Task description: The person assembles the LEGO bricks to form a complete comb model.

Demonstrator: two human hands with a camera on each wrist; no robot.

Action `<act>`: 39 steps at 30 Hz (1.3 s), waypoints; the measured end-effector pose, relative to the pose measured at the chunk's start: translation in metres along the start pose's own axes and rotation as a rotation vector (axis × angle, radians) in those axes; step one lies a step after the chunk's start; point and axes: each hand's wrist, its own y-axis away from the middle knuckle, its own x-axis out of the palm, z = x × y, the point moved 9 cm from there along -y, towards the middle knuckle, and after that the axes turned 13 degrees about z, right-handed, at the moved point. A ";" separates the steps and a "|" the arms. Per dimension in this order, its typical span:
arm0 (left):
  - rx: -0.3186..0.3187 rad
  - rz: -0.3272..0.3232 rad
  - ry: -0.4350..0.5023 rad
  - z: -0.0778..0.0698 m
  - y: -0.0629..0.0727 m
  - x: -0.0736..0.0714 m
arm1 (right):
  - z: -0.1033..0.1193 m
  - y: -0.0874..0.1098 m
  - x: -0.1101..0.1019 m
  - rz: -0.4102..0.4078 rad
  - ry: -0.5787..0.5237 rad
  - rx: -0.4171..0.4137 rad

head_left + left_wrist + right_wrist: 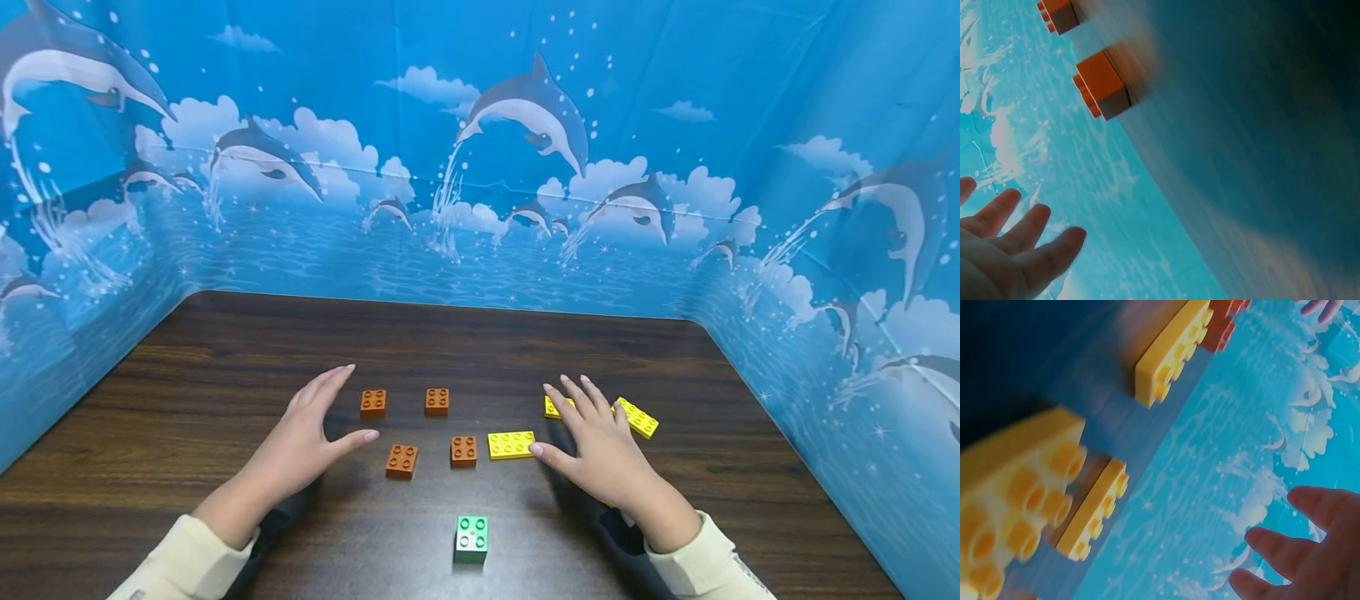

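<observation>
My left hand is held over the table, fingers extended and thumb apart, holding nothing. Nearest to it are an orange-brown brick and another orange-brown brick. My right hand, fingers spread, hovers over the yellow bricks and partly hides some. A long yellow brick lies by its thumb; whether they touch I cannot tell. Another yellow brick lies angled beyond the fingers. In the right wrist view a large yellow brick is close below that hand. A green brick sits between the forearms.
Two more orange-brown bricks stand mid-table, a rear brick and a front brick. The dark wood table is bounded at the back and sides by a blue dolphin-print curtain.
</observation>
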 end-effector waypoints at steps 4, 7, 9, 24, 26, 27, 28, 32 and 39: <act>0.024 0.008 0.060 -0.004 0.000 0.003 | 0.011 0.003 0.003 0.019 -0.050 -0.042; 0.027 0.031 0.094 -0.006 0.000 0.006 | 0.017 0.004 0.008 0.054 -0.113 -0.065; 0.029 0.047 0.115 -0.008 0.000 0.006 | 0.020 0.004 0.012 0.083 -0.166 -0.071; 0.145 0.203 0.329 -0.011 -0.008 0.024 | 0.037 0.011 0.038 0.278 -0.487 -0.110; 0.155 0.228 0.349 -0.011 -0.010 0.028 | 0.039 0.012 0.041 0.304 -0.522 -0.114; 0.157 0.241 0.356 -0.011 -0.011 0.030 | 0.041 0.013 0.043 0.317 -0.537 -0.120; 0.159 0.255 0.362 -0.012 -0.012 0.032 | 0.042 0.013 0.045 0.327 -0.547 -0.127; 0.145 0.304 0.369 -0.012 -0.016 0.039 | 0.050 0.014 0.050 0.355 -0.556 -0.178; 0.118 0.363 0.362 -0.014 -0.022 0.051 | 0.059 0.015 0.054 0.374 -0.546 -0.227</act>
